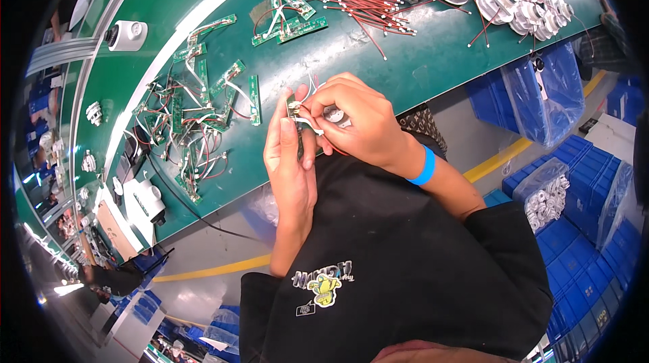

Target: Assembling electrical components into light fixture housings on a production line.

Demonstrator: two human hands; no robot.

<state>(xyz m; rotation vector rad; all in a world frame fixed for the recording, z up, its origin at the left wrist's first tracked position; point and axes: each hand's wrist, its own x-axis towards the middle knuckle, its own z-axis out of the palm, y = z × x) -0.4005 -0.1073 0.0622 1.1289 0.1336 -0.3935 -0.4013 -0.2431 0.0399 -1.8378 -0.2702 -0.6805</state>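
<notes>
At the table's front edge, my left hand point(289, 167) holds a small green circuit board point(293, 107) upright between thumb and fingers. My right hand point(372, 119) is closed in a pinch against the board, its fingertips on a thin wire at the board's connectors. A white cable point(309, 124) with a small white plug hangs from the board beside my right fingertips. Partly hidden behind the right fingers is a round grey-and-white part point(336, 117); whether the hand touches it I cannot tell. The wire's end is hidden by the fingers.
Wired circuit boards point(177, 109) lie tangled on the green table point(351, 59) at left, with several more point(301, 28) farther back. Red wires point(368, 8) form a pile near white round assemblies point(517, 1). Blue crates point(574, 248) stand at right; a black cable point(179, 197) crosses the table edge.
</notes>
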